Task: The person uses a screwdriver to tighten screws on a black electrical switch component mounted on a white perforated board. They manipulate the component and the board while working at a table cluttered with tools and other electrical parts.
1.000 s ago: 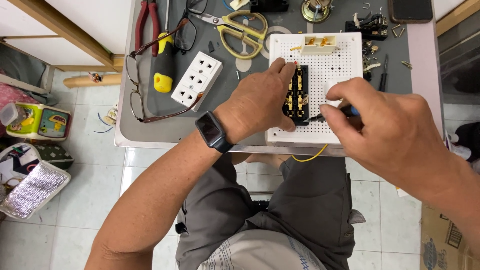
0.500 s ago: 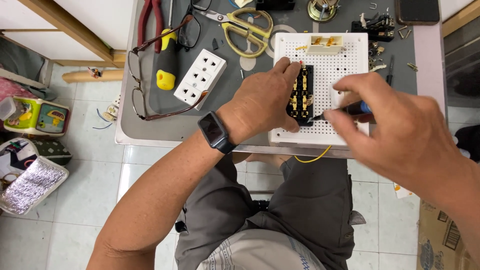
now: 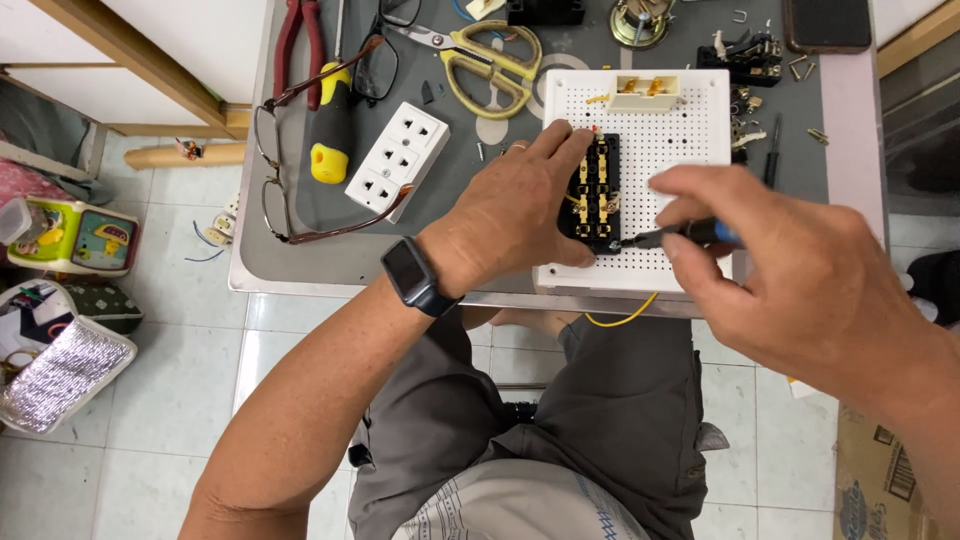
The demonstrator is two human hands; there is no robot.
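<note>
A white perforated board (image 3: 680,150) lies on the grey table (image 3: 330,250). On it sits a black socket insert with brass contacts (image 3: 598,192). My left hand (image 3: 515,215) rests on the board's left side, thumb and fingers pressed against the insert, a dark smartwatch (image 3: 415,275) on the wrist. My right hand (image 3: 800,280) grips a small screwdriver with a blue and black handle (image 3: 690,234); its tip touches the insert's lower right corner. A yellow wire (image 3: 625,318) hangs below the board's near edge.
A white triple socket plate (image 3: 397,155), glasses (image 3: 290,170), a yellow-handled screwdriver (image 3: 328,130), red pliers (image 3: 297,45) and yellow scissors (image 3: 485,55) lie to the left. Small parts and a phone (image 3: 827,22) sit at the far right. Boxes and bags stand on the tiled floor.
My right hand shifted slightly right and down, and the screwdriver tip now meets the insert's lower corner. My left hand stayed on the insert.
</note>
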